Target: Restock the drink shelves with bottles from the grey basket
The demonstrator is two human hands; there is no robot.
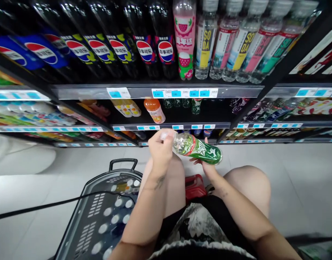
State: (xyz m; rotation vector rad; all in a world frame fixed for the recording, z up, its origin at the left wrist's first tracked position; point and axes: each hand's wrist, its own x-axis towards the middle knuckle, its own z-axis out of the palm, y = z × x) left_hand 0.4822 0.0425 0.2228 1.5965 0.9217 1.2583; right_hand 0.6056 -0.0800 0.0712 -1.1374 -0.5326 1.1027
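Note:
A clear bottle (201,150) with a green label and a red band lies tilted across both my hands, above my knees. At its cap end, my left hand (162,146) is closed, with something white showing between thumb and fingers; whether that is the cap or a cloth I cannot tell. Near the bottle's base, my right hand (207,168) grips from below, its fingertips showing on both sides of the label. On the middle shelf behind stand an orange-capped bottle (155,111) and a small green-labelled bottle (196,106).
A grey shopping basket (86,211) with several white-capped bottles stands on the floor at my left. A red object (195,187) sits between my legs. Cola bottles (144,50) and soda water bottles (206,47) line the upper shelf. A black strap (46,206) crosses the left side.

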